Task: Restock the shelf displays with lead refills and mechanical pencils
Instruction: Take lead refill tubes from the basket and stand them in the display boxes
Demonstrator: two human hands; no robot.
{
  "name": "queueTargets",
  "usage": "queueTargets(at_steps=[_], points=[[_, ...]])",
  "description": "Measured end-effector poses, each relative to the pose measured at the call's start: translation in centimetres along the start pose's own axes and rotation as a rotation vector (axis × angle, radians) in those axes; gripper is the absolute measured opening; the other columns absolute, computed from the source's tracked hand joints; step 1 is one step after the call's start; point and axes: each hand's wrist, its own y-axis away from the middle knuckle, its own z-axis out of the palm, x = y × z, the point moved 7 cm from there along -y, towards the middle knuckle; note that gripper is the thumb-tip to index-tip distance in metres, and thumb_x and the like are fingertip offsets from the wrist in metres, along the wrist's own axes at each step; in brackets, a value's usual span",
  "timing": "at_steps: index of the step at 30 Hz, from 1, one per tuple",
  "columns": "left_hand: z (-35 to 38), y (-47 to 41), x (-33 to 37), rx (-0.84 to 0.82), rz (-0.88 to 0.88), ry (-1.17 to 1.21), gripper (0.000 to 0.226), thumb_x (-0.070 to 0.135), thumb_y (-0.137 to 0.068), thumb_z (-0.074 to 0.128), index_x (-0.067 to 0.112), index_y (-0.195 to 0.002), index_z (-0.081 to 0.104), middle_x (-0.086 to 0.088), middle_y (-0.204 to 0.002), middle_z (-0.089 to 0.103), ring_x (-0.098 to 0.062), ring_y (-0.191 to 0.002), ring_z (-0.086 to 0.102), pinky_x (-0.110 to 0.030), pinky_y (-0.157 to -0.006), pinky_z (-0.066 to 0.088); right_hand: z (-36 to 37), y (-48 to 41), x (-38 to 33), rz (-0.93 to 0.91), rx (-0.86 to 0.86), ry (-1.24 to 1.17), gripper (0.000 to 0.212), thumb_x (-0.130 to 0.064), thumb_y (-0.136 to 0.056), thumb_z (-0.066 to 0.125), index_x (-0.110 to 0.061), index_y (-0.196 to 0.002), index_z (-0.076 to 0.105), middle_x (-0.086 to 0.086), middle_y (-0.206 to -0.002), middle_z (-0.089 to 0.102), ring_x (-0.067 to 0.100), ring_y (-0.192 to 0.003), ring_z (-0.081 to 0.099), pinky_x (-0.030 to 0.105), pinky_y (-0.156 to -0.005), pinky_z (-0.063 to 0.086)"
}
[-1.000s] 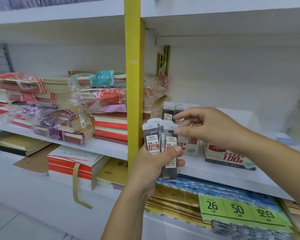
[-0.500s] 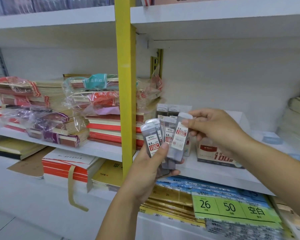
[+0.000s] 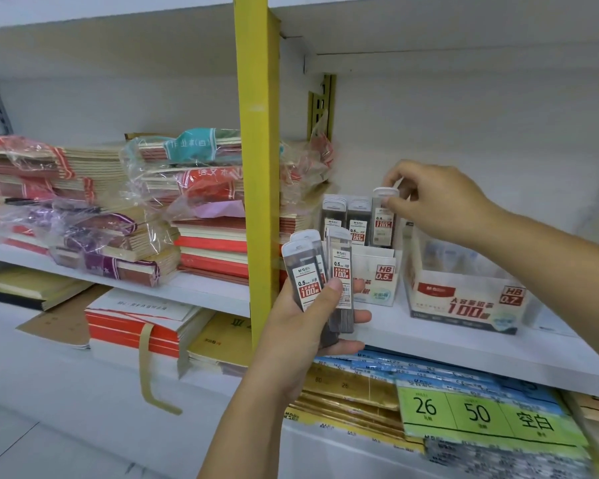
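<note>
Plastic lead-refill cases, clear-walled with white caps, at the moment of shelving. Our right hand pinches one case by its cap, thumb and forefinger on opposite sides. It holds the case upright at the right end of the far row in the 0.5 box, just beside the standing cases already there. We cannot tell whether its foot has reached the box floor. Our left hand grips a fan of spare cases low on their bodies, thumb across the front labels, near the yellow post and on the near side of the box. The box stands on the white shelf, with a 0.7 box to its right and wrapped notebooks to the left.

Handling, as we judge it: each case is light and stiff, but its smooth walls are slippery and the leads inside are brittle, so a drop could snap them. The cap end gives the best hold for lowering a case into a tight row, while a grip on the flat faces suits carrying. The fan may slide apart if the thumb slackens.
</note>
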Motion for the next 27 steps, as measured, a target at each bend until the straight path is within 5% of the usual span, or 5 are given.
queueTargets(at_steps=[6,17,20,23,27], points=[[-0.5,0.0,-0.2,0.027,-0.003,-0.008,0.044,0.049,-0.082,0.063,0.04,-0.125,0.058,0.006,-0.112,0.076,-0.021,-0.093,0.076,-0.029,-0.057,0.06,0.9,-0.6,0.4,-0.02,0.058,0.146,0.018,-0.043,-0.088,0.063,-0.029,-0.094,0.072,-0.004,-0.094,0.055,0.016,-0.098,0.042,0.032,-0.075,0.032],[0.0,0.3,0.1,0.024,-0.039,-0.032,0.052,0.053,-0.077,0.066,0.036,-0.126,0.059,0.009,-0.112,0.076,-0.018,-0.094,0.076,-0.026,-0.057,0.059,0.0,-0.5,0.1,0.078,0.103,0.103,0.018,-0.029,-0.092,0.062,-0.024,-0.106,0.073,0.001,-0.1,0.061,0.022,-0.106,0.044,0.032,-0.081,0.036],[0.3,0.6,0.5,0.001,-0.038,-0.025,0.05,0.055,-0.077,0.067,0.037,-0.123,0.061,0.009,-0.114,0.076,-0.019,-0.096,0.076,-0.025,-0.058,0.059,-1.8,2.2,-2.4,0.047,0.117,-0.18,0.017,-0.031,-0.095,0.055,-0.032,-0.103,0.069,-0.013,-0.094,0.068,0.006,-0.093,0.057,0.025,-0.079,0.044],[0.8,0.9,1.0,-0.029,-0.024,-0.023,0.03,0.052,-0.082,0.066,0.045,-0.111,0.067,0.008,-0.114,0.076,-0.021,-0.097,0.076,-0.026,-0.059,0.06,-0.8,5.5,-5.3,0.076,-0.16,-0.569,0.017,-0.037,-0.091,0.055,-0.046,-0.104,0.062,-0.022,-0.085,0.069,-0.006,-0.07,0.062,0.012,-0.058,0.046],[1.6,1.2,1.3,-0.07,-0.023,-0.002,0.038,0.051,-0.082,0.07,0.037,-0.117,0.066,0.004,-0.116,0.075,-0.024,-0.097,0.076,-0.024,-0.055,0.059,0.2,7.2,-5.4,0.221,-0.234,-0.804,0.025,-0.023,-0.086,0.071,-0.032,-0.108,0.063,-0.005,-0.085,0.073,0.005,-0.061,0.064,0.015,-0.053,0.048]])
